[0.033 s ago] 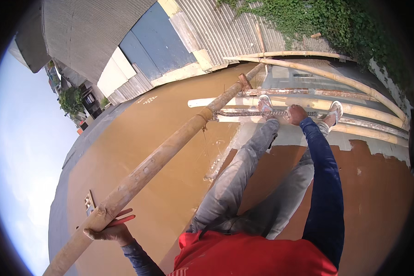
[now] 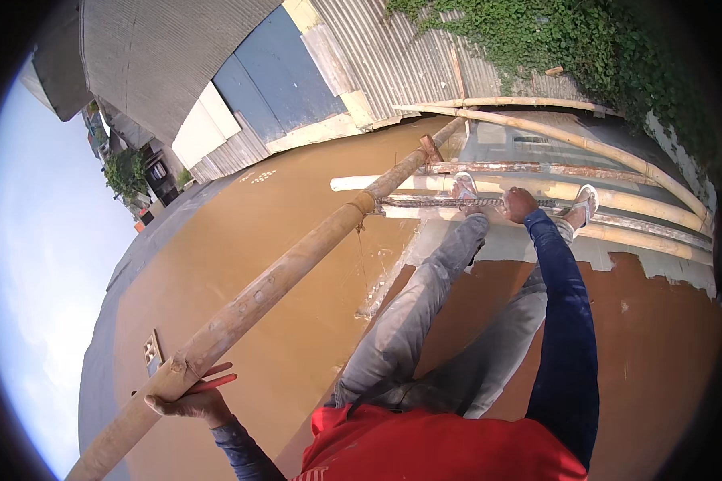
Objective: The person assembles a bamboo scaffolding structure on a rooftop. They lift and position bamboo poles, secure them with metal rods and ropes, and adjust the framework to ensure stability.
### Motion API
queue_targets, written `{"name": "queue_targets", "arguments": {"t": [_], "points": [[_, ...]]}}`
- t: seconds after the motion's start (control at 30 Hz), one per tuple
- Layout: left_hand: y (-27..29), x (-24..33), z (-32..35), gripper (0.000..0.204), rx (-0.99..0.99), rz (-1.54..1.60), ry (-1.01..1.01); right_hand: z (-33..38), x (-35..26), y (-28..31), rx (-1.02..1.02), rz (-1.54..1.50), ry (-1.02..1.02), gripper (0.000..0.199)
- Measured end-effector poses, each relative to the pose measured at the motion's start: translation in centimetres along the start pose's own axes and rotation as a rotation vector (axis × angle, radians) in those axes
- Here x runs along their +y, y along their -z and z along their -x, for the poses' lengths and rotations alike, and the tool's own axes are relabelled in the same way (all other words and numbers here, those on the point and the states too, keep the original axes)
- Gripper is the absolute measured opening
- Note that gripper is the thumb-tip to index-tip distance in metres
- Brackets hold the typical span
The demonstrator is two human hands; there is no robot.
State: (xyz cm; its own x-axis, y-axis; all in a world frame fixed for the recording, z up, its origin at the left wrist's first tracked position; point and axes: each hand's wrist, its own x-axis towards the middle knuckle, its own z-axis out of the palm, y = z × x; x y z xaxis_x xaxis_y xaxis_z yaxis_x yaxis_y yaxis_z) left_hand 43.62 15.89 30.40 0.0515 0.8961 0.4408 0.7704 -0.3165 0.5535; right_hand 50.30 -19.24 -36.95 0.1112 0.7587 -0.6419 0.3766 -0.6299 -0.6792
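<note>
Fingers and palm of my left hand (image 2: 186, 406) lie against a long bamboo pole (image 2: 273, 287) that slants from lower left to the upper middle. That hand also grips a slim red handle (image 2: 212, 382); what the handle belongs to is hidden behind the pole. My right hand (image 2: 521, 205) is closed in a fist around a dark, ribbed, twisted-looking rod (image 2: 449, 202). The rod runs left from the fist to a lashing (image 2: 364, 201) on the slanting pole. My feet, in white flip-flops (image 2: 464, 187), stand by the bamboo crosspieces (image 2: 618, 191).
Below spreads a brown-painted surface (image 2: 297, 321) with grey unpainted parts (image 2: 505, 238). A rusty bar (image 2: 529, 167) lies across the scaffold. Corrugated sheeting (image 2: 176, 48), blue panels (image 2: 281, 72) and green vines (image 2: 553, 40) stand beyond. A small framed piece (image 2: 152, 353) shows beside the pole.
The view has shifted slightly. Both hands keep the same holds, and my feet stay where they were.
</note>
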Motion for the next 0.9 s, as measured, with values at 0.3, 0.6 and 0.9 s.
{"name": "queue_targets", "arguments": {"t": [0.3,0.6,0.9], "points": [[-0.1,-0.6,0.0,0.091,-0.138,0.015,0.050,-4.7,1.6,2.5,-0.013,0.061,0.026,0.037],[1.2,-1.8,-1.4,0.100,-0.071,-0.006,0.054,-10.7,3.0,-3.4,0.107,-0.079,0.022,0.041],[1.9,-1.6,-1.9,0.090,-0.242,0.003,0.110,-5.6,3.4,0.7,0.051,-0.089,0.145,0.038]]}}
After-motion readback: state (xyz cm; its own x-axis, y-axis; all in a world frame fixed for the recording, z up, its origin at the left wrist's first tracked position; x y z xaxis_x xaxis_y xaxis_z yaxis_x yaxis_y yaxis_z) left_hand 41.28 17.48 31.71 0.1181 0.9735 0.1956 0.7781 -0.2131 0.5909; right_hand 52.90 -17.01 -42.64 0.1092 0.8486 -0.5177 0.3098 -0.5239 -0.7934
